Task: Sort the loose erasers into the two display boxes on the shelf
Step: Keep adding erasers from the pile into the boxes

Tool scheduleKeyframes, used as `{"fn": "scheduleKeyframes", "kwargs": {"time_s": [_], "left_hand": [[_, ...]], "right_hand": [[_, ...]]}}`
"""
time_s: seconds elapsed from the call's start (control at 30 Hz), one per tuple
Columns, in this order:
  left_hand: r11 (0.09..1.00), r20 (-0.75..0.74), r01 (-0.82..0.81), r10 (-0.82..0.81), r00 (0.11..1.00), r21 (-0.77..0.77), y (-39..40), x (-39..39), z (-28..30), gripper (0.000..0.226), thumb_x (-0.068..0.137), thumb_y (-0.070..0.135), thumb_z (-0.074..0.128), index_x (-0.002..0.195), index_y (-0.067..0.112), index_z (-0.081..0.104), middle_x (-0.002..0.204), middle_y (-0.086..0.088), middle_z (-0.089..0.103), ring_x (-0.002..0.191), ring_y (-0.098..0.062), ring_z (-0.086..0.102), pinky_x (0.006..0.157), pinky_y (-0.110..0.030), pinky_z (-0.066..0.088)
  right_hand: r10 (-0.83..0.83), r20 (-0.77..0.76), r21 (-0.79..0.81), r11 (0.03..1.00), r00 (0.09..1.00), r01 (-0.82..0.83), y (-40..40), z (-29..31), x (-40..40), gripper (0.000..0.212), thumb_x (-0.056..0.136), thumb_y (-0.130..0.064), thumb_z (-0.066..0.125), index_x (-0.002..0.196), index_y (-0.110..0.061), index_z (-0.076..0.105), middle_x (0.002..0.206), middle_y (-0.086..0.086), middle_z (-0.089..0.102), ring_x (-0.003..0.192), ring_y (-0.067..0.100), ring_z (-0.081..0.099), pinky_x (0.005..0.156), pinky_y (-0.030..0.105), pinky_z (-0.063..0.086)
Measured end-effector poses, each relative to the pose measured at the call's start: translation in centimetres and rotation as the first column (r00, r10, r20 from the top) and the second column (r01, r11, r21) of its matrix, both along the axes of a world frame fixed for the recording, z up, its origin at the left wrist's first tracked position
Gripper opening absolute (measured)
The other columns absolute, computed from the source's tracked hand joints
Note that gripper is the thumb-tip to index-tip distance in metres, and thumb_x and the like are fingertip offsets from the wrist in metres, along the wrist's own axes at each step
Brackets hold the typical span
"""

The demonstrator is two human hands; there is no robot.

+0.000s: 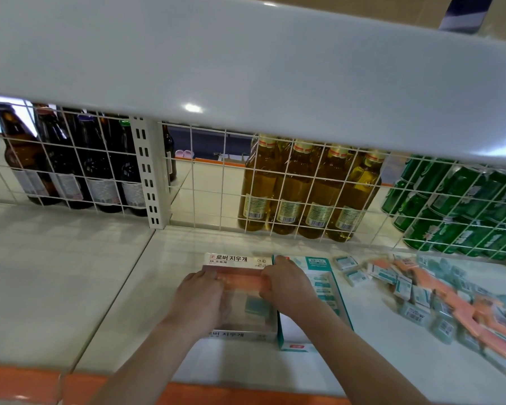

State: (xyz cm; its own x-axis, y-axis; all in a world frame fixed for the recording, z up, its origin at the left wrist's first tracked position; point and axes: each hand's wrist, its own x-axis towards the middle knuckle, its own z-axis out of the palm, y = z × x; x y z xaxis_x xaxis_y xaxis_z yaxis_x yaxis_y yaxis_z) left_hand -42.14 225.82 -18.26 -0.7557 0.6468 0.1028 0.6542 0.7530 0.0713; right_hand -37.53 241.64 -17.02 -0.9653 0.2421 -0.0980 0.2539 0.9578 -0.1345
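A: Erasers, pink and teal, lie heaped loose on the shelf, right of the two display boxes.

B: And the hands?

A: Both are in the white box, on the left. The left hand and right hand pinch a row of pink erasers between them, at the far end.

B: So the step in hand is packing pink?

A: It seems so. A teal one appears to lie in there too, blurred. Next calls for a reach right to the heap; teal goes in the teal box.
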Motion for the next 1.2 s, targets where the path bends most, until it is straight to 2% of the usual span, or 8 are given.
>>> {"fn": "scheduleKeyframes", "kwargs": {"time_s": [0.2, 0.3, 0.4, 0.63, 0.8, 1.0, 1.1, 1.2], "left_hand": [[0.999, 0.039, 0.025, -0.024, 0.999, -0.035, 0.0, -0.1, 0.8, 0.035, 0.089, 0.024, 0.037, 0.114, 0.018, 0.06, 0.127, -0.003, 0.051, 0.112, -0.02, 0.052, 0.092, -0.024, 0.035], [1.0, 0.038, 0.019, -0.018, 0.999, -0.022, -0.1, 0.1, 1.0, 0.044, 0.088, 0.028, 0.026, 0.109, 0.018, 0.063, 0.124, -0.005, 0.054, 0.109, -0.022, 0.054, 0.089, -0.024, 0.036], [0.999, 0.028, 0.014, -0.013, 1.0, -0.042, -0.1, 0.2, 1.0, 0.037, 0.091, 0.022, 0.032, 0.111, 0.019, 0.062, 0.124, -0.004, 0.054, 0.11, -0.021, 0.053, 0.09, -0.024, 0.035], [1.0, 0.033, 0.011, -0.01, 0.999, -0.025, -0.2, 0.2, 1.0, 0.034, 0.093, 0.027, 0.032, 0.104, 0.017, 0.063, 0.117, -0.004, 0.059, 0.104, -0.021, 0.056, 0.086, -0.025, 0.037], [1.0, 0.064, 0.024, -0.024, 0.998, 0.003, -0.4, 0.1, 1.1, 0.033, 0.091, 0.026, 0.034, 0.103, 0.019, 0.064, 0.117, -0.003, 0.059, 0.103, -0.021, 0.057, 0.083, -0.025, 0.039], [0.999, 0.1, 0.037, -0.041, 0.994, 0.037, -0.6, -0.3, 0.8, 0.034, 0.084, 0.022, 0.034, 0.095, 0.019, 0.067, 0.11, 0.003, 0.063, 0.1, -0.02, 0.058, 0.079, -0.024, 0.04], [0.999, 0.097, 0.026, -0.03, 0.995, 0.041, -0.6, -0.2, 0.9, 0.042, 0.083, 0.029, 0.028, 0.098, 0.021, 0.067, 0.111, 0.002, 0.063, 0.101, -0.019, 0.058, 0.082, -0.023, 0.04], [1.0, 0.094, 0.015, -0.017, 0.995, 0.019, -0.7, -0.2, 0.8, 0.033, 0.088, 0.021, 0.036, 0.104, 0.02, 0.065, 0.118, 0.001, 0.06, 0.107, -0.019, 0.055, 0.087, -0.023, 0.039]], "right_hand": [[0.019, 0.024, -0.019, 1.0, 1.0, -0.019, 0.2, 0.2, -0.1, 0.031, 0.086, -0.022, 0.058, 0.116, -0.017, 0.06, 0.117, 0.005, 0.048, 0.108, 0.022, 0.051, 0.094, 0.032, 0.045], [0.036, 0.019, -0.017, 0.999, 0.999, -0.036, 0.1, 0.1, -0.1, 0.033, 0.088, -0.022, 0.057, 0.12, -0.019, 0.058, 0.122, 0.006, 0.046, 0.112, 0.023, 0.049, 0.097, 0.033, 0.042], [0.052, 0.01, -0.015, 0.999, 0.999, -0.052, 0.0, 0.0, -0.1, 0.031, 0.09, -0.022, 0.054, 0.121, -0.019, 0.056, 0.125, 0.005, 0.046, 0.115, 0.023, 0.048, 0.098, 0.032, 0.04], [0.054, 0.022, 0.005, 0.999, 0.998, -0.054, 0.2, 0.2, -0.7, 0.025, 0.086, -0.012, 0.055, 0.109, -0.014, 0.064, 0.112, 0.007, 0.049, 0.103, 0.024, 0.053, 0.09, 0.033, 0.048], [0.059, 0.047, -0.05, 0.997, 0.997, -0.057, 0.7, 0.5, -1.0, 0.023, 0.084, -0.015, 0.059, 0.105, -0.015, 0.067, 0.099, 0.002, 0.044, 0.101, 0.022, 0.053, 0.085, 0.029, 0.045], [0.067, 0.054, -0.053, 0.997, 0.996, -0.064, 0.8, -0.1, -1.2, 0.018, 0.083, -0.019, 0.06, 0.099, -0.014, 0.067, 0.103, 0.005, 0.053, 0.094, 0.02, 0.054, 0.084, 0.03, 0.048], [0.063, 0.048, -0.067, 0.996, 0.997, -0.059, 0.8, -0.3, -1.3, 0.022, 0.086, -0.017, 0.056, 0.106, -0.011, 0.063, 0.105, 0.006, 0.057, 0.092, 0.02, 0.057, 0.083, 0.029, 0.05], [0.086, 0.046, -0.075, 0.994, 0.995, -0.083, 0.8, -0.3, -1.2, 0.023, 0.088, -0.017, 0.052, 0.107, -0.008, 0.062, 0.109, 0.008, 0.056, 0.094, 0.022, 0.058, 0.085, 0.031, 0.051]]}}
